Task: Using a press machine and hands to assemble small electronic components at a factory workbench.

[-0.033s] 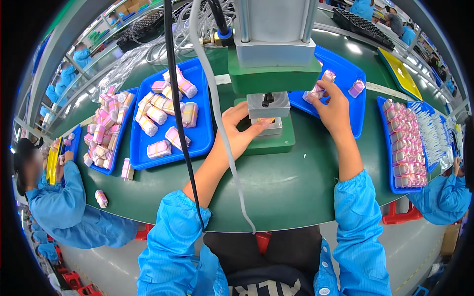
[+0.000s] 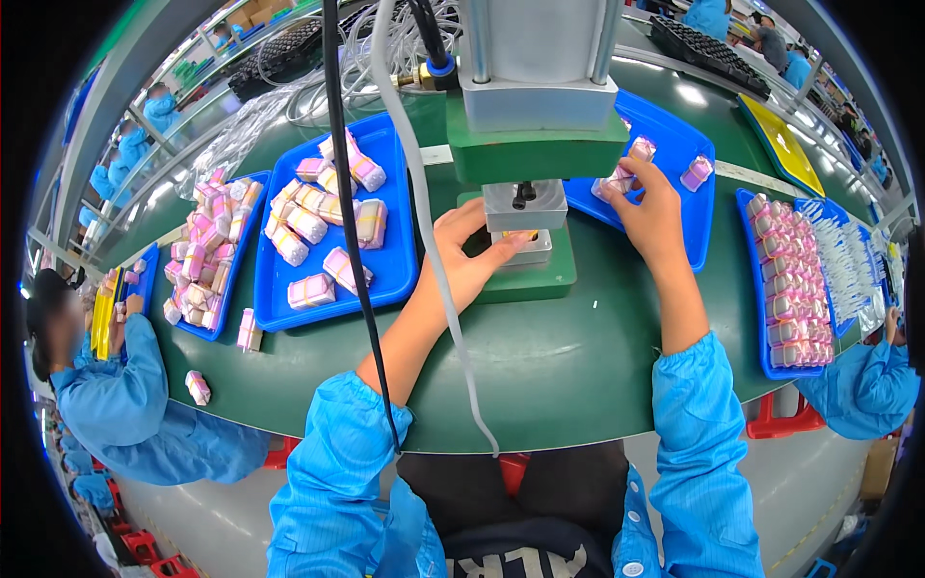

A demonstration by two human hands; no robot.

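Observation:
My left hand [image 2: 461, 252] reaches in from the left of a press [image 2: 535, 144] with a green head and metal blocks. Its thumb tip lies at the gap between the upper and lower metal blocks, where a bit of yellow shows; the other fingertips are hidden behind the press. What they grip cannot be made out. Over the blue tray [image 2: 696, 236] on the right, my right hand [image 2: 650, 207] pinches a small pink-and-white block [image 2: 604, 187]. Two similar blocks, one [image 2: 642, 148] just above my fingers and another [image 2: 697, 173] to their right, lie in that tray.
Blue trays of pink-and-white blocks stand at left [image 2: 393, 279] and far right [image 2: 764, 358]. Loose blocks [image 2: 198, 387] lie on the green table. A black cable [image 2: 349, 222] and a grey tube [image 2: 438, 260] hang in front. Co-workers in blue sit on both sides.

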